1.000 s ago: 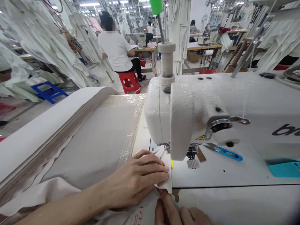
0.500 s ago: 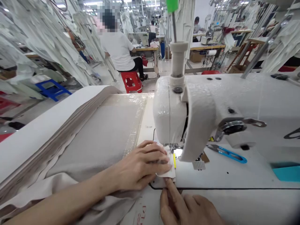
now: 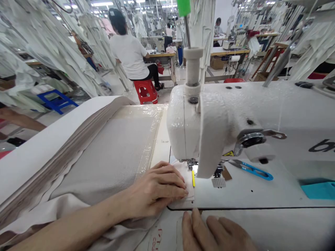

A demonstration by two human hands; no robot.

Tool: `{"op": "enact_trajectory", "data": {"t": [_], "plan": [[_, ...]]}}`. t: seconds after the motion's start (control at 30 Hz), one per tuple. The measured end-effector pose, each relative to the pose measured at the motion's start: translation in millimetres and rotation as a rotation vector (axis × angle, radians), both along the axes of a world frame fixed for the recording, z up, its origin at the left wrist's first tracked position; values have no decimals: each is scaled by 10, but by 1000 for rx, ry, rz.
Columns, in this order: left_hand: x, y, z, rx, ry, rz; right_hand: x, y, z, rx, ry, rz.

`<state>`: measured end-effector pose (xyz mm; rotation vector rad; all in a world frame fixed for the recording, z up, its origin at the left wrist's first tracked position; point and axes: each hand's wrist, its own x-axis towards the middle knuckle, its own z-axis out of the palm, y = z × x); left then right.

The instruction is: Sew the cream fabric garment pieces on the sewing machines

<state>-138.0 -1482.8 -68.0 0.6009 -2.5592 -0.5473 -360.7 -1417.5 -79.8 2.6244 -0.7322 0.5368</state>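
A small pale fabric piece (image 3: 188, 192) lies on the machine bed under the needle area of a white sewing machine (image 3: 217, 115). My left hand (image 3: 162, 188) is on its left side, fingers together and bent, gripping it against the bed; the fingertips partly cover it. A yellow strip (image 3: 193, 178) stands along the fabric's right side by the presser foot (image 3: 191, 164). Nearer the front edge, my right hand (image 3: 214, 232) rests on the table apart from the fabric, its fingers loosely bent and slightly apart, nothing visible in them.
A stack of grey-beige cloth (image 3: 104, 150) covers the table on the left. Blue thread snips (image 3: 252, 170) and a teal object (image 3: 318, 190) lie to the right. Beyond, a co-worker (image 3: 129, 52) sits on a red stool (image 3: 146, 91); hanging garments (image 3: 60, 45) fill the left background.
My right hand has drawn back from the fabric's near edge toward me. The fabric piece now lies flatter, and my left hand is slightly lower on it. The camera view has shifted slightly.
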Motion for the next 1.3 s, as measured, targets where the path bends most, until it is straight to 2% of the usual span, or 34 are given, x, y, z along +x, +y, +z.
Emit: {"op": "enact_trajectory", "data": {"t": [0.17,0.27,0.37,0.47,0.53,0.7,0.77,0.83,0.93,1.03,1.1,1.17,1.2,1.3], "plan": [[10,25,12,-47,-19,4,-136,-369,109,202,-184,-140],[8,34,16,-63,-28,6,-133,-449,115,329,-100,-73],[-4,49,30,-85,-31,8,-91,-393,106,408,-1,10],[-16,74,42,-108,-26,9,-80,-359,111,366,-39,41],[-20,95,41,-127,-29,1,-100,-384,130,280,-118,6],[-9,140,22,-215,12,-26,-184,-469,231,-167,-240,-118],[-1,156,15,-290,46,-5,-230,-479,270,-266,-224,-203],[9,171,7,-373,85,23,-285,-480,286,-274,-209,-311],[20,197,-3,-476,117,38,-349,-472,267,-188,-215,-436],[9,232,38,-578,127,36,-348,-455,231,-121,-212,-491],[-17,264,131,-636,188,56,-326,-442,217,-86,-197,-509],[-54,308,287,-606,308,103,-309,-430,214,-50,-172,-514],[-73,333,382,-539,378,144,-305,-425,213,-32,-160,-516],[-123,413,667,-136,567,350,-306,-416,205,20,-128,-526]]}}
